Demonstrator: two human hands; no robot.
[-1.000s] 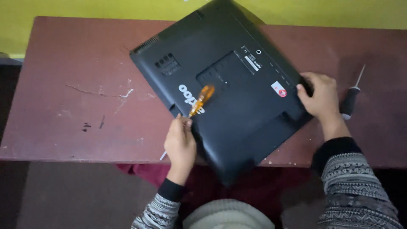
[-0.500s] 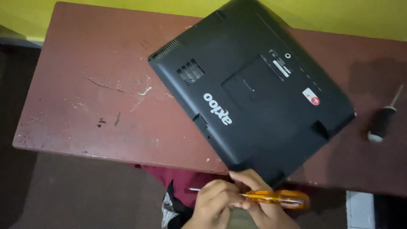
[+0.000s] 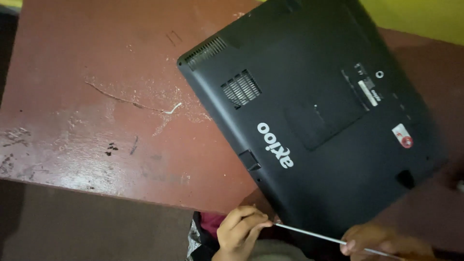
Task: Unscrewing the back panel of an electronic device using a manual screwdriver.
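Screwdriver shaft (image 3: 311, 234): left hand (image 3: 238, 234) pinches its tip, right hand (image 3: 382, 241) closed on it, below upturned laptop (image 3: 319, 121) on table (image 3: 96, 121).

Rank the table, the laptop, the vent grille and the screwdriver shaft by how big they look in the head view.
1. Table and laptop: both run off frame and look about alike, so no ranking between them.
2. Screwdriver shaft, long but thin.
3. Vent grille, smallest.

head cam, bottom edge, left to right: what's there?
table → left hand → screwdriver shaft → right hand; the upturned black laptop lies just above them.
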